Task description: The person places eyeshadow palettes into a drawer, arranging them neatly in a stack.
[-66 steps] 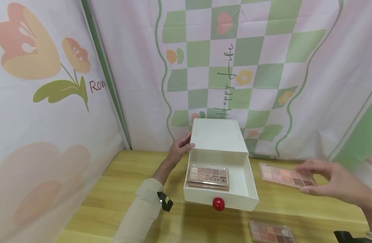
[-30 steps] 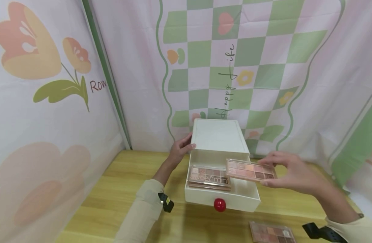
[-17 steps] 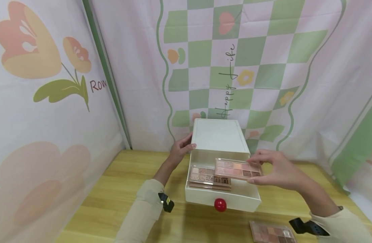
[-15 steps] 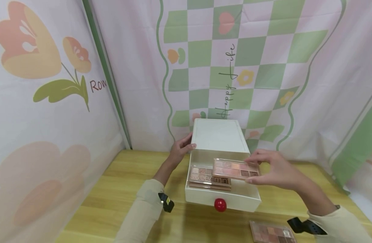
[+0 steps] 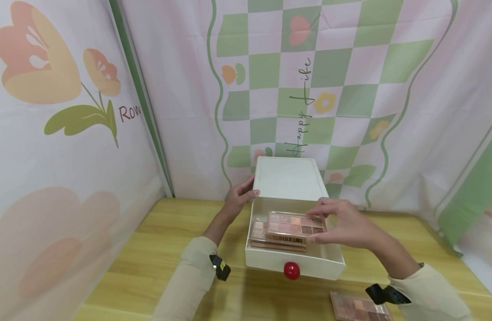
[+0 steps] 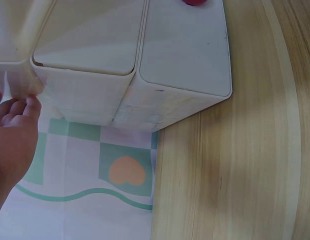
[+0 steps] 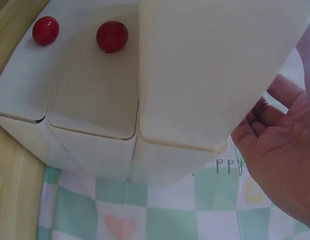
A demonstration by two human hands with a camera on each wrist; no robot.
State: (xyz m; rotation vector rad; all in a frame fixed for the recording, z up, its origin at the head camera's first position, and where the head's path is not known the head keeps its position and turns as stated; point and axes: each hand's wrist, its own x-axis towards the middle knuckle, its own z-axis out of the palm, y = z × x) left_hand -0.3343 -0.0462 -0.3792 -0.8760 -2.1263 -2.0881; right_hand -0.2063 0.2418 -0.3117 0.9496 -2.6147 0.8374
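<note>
In the head view a white drawer cabinet (image 5: 290, 178) has its top drawer (image 5: 270, 258) pulled out, with a red knob (image 5: 291, 270) on its front. My right hand (image 5: 346, 223) pinches the right end of a clear-lidded eyeshadow palette (image 5: 294, 223) between thumb and fingers, just over a second palette (image 5: 258, 234) in the drawer. The upper palette overlaps most of the lower one; whether they touch I cannot tell. My left hand (image 5: 238, 196) holds the cabinet's left side, thumb at the front edge. Cabinet walls hide the palettes in both wrist views.
Another eyeshadow palette (image 5: 360, 307) lies on the wooden table (image 5: 149, 249) at the front right, cut off by the frame. Lower drawers (image 7: 95, 90) with red knobs stay closed under the top one. A checked curtain (image 5: 294, 89) hangs right behind the cabinet.
My right hand has carried the palette leftward from beside the drawer to over the palette inside, and lowered it slightly in the last half second. The left hand has stayed on the cabinet.
</note>
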